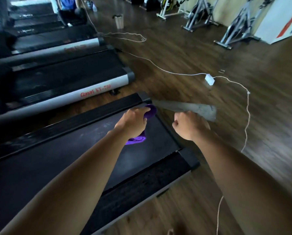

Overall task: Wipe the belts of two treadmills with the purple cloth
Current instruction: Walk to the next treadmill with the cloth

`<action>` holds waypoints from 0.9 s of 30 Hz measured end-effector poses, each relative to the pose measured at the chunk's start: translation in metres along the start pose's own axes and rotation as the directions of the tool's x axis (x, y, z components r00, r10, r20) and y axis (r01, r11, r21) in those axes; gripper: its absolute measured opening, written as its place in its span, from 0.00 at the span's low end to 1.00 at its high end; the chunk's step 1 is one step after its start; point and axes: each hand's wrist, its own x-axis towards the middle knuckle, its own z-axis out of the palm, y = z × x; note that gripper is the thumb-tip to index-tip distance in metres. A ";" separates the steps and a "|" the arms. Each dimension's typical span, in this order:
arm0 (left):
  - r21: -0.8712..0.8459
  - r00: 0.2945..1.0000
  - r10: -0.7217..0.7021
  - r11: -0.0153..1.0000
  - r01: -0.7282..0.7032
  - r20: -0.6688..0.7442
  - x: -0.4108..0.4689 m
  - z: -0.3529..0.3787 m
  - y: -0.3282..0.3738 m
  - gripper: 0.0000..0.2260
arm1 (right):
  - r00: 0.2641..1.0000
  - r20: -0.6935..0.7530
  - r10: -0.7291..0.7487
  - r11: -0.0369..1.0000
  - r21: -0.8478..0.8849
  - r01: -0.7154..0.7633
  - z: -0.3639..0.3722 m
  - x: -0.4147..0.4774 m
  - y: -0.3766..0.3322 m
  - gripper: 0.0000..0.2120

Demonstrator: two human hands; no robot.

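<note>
My left hand (133,123) is shut on the purple cloth (151,111), bunched under the palm near the rear end of the nearest treadmill's dark belt (65,160). More purple cloth shows below the wrist. My right hand (190,126) hovers over the belt's right rear corner with its fingers curled and nothing in them. A second treadmill's belt (70,77), with a grey side rail carrying red lettering, lies parallel to the left.
A grey rag (189,107) lies on the wood floor just behind the treadmill. A white cable with an adapter (209,79) snakes across the floor to the right. A steel bin (119,21), exercise bikes (236,26) and further treadmills (53,38) stand beyond.
</note>
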 end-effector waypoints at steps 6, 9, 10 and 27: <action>-0.041 0.999 0.052 0.998 -0.052 0.007 0.040 -0.012 0.090 0.20 | 0.995 -0.053 0.079 0.996 0.038 -0.077 -0.045 -0.009 0.077 0.12; -0.046 0.997 0.082 0.996 -0.082 -0.003 0.065 -0.015 0.139 0.20 | 0.992 -0.072 0.105 0.993 0.066 -0.101 -0.065 -0.001 0.121 0.09; -0.049 0.996 0.092 0.995 -0.092 -0.006 0.073 -0.015 0.152 0.20 | 0.991 -0.080 0.109 0.992 0.080 -0.102 -0.071 0.002 0.133 0.08; -0.091 0.991 0.124 0.989 -0.120 0.045 0.241 0.022 0.305 0.21 | 0.961 -0.104 0.256 0.966 0.060 -0.250 -0.143 0.078 0.317 0.10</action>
